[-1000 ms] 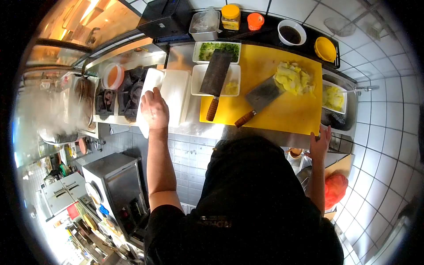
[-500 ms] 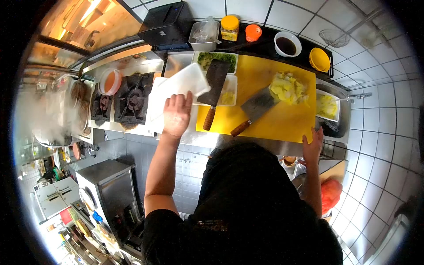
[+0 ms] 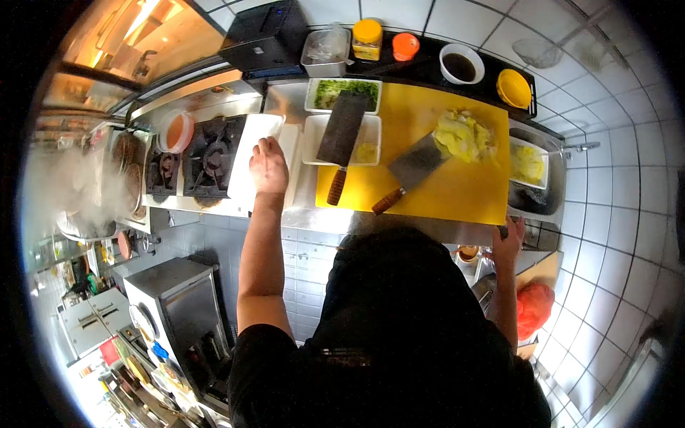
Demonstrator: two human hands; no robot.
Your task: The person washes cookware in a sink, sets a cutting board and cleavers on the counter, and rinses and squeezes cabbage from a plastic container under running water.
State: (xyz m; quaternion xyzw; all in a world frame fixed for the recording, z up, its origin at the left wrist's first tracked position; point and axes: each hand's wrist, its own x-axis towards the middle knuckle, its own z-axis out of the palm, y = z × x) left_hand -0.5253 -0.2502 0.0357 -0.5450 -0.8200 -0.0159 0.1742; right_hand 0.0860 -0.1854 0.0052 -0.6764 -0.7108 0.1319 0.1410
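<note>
My left hand (image 3: pixel 270 166) is closed on a white rectangular plastic lid (image 3: pixel 247 153), beside the stove; a similar white piece (image 3: pixel 291 153) lies just to its right. At the front right corner of the yellow cutting board (image 3: pixel 457 203), my right hand (image 3: pixel 508 242) rests with fingers apart, holding nothing. One cleaver (image 3: pixel 344 132) lies across a white container of chopped greens (image 3: pixel 325 94) and a second white container (image 3: pixel 312 146) with some yellow pieces in it. Another cleaver (image 3: pixel 419 165) is on the board, its blade touching a pile of cut cabbage (image 3: pixel 462 135).
Stove burners (image 3: pixel 215 157) and a bucket of orange liquid (image 3: pixel 176 132) stand left; steam rises beyond. A sink (image 3: pixel 556 200) holds a tray of cabbage (image 3: pixel 528 165). Along the back shelf are a yellow-lidded jar (image 3: pixel 367 41), a bowl of dark liquid (image 3: pixel 460 65) and a yellow bowl (image 3: pixel 514 89).
My left hand has carried the white lid leftward, off the containers and toward the stove. My right hand has dropped slightly along the board's corner. The cleavers stay where they were.
</note>
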